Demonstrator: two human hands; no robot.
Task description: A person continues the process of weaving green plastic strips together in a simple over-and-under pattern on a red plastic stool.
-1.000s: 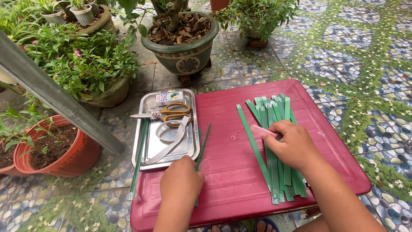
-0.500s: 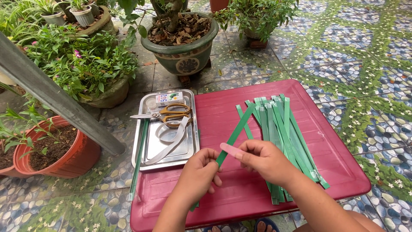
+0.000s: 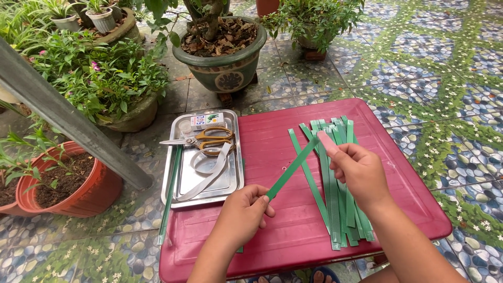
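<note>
Both of my hands hold one green leaf strip (image 3: 293,167) stretched at a slant above the dark red table (image 3: 262,152). My left hand (image 3: 241,215) pinches its lower end near the table's front. My right hand (image 3: 359,173) pinches the upper end, over a bundle of several more green strips (image 3: 335,209) lying on the table's right half. A metal tray (image 3: 181,178) at the table's left holds scissors (image 3: 201,139), a pale looped strip (image 3: 207,165) and a small box (image 3: 206,120).
Another green strip (image 3: 170,199) lies along the tray's left side. Potted plants stand beyond the table: a large glazed pot (image 3: 222,68), a leafy one (image 3: 105,84) and an orange pot (image 3: 68,183). A grey post (image 3: 68,120) slants across the left. Pebble-patterned paving surrounds it all.
My right hand lifted a strip off the bundle and my left hand took its lower end. Both hands have since drawn apart, stretching the strip between them.
</note>
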